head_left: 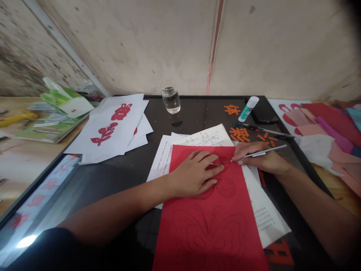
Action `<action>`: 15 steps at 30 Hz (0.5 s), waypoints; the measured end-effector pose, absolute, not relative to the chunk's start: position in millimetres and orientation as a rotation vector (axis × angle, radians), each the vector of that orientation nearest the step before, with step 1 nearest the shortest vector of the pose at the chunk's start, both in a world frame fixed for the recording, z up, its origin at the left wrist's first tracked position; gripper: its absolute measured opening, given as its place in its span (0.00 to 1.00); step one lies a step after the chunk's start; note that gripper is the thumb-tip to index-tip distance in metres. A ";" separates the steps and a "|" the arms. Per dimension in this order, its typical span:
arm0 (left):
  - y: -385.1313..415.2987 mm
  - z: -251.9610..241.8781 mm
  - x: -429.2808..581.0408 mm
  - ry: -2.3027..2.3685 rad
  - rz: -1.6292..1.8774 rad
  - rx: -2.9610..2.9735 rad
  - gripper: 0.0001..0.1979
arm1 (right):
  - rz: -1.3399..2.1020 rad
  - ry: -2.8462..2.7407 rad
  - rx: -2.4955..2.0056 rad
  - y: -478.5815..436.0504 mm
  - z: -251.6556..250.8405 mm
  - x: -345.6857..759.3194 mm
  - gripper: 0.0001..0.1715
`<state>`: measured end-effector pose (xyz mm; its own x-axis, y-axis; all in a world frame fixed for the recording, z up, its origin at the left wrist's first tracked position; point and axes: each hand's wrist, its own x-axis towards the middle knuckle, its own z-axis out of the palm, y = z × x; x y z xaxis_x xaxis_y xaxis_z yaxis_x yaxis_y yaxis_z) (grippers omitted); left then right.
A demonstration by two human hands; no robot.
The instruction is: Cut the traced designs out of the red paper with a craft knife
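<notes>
Head cam looks fwd & down, close over hands (194, 175).

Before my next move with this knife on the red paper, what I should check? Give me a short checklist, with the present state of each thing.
Left hand lies flat on the red paper: ok.
Craft knife is held like a pen in the right hand: ok.
Blade tip stays clear of the left fingertips: not ok, it is right beside them.
Water glass stands apart from the paper: ok.
Blade sharpness: cannot tell.
</notes>
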<state>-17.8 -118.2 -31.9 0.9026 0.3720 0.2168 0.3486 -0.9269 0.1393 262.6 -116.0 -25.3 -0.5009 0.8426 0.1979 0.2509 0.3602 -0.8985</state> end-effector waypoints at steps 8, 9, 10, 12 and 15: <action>-117.5 -33.1 -17.3 0.540 0.407 2.970 0.23 | 1.134 -1.956 -0.914 -115.0 -25.9 265.5 0.06; -117.5 -33.2 -17.4 0.539 0.406 2.971 0.23 | 1.134 -1.957 -0.912 -114.9 -25.3 265.6 0.06; -117.6 -33.2 -17.4 0.538 0.404 2.972 0.23 | 1.134 -1.957 -0.908 -114.8 -24.7 265.6 0.06; -117.9 -33.2 -17.5 0.540 0.401 2.974 0.23 | 1.132 -1.956 -0.907 -114.9 -23.8 265.7 0.07; -118.1 -32.9 -17.4 0.545 0.408 2.980 0.23 | 1.118 -1.961 -0.940 -115.3 -23.7 265.9 0.05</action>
<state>-17.4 -118.1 -32.9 0.9010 0.3584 0.2444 0.3357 -0.9329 0.1304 265.9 -115.3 -23.7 -0.5058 0.8382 0.2042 0.2512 0.3695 -0.8946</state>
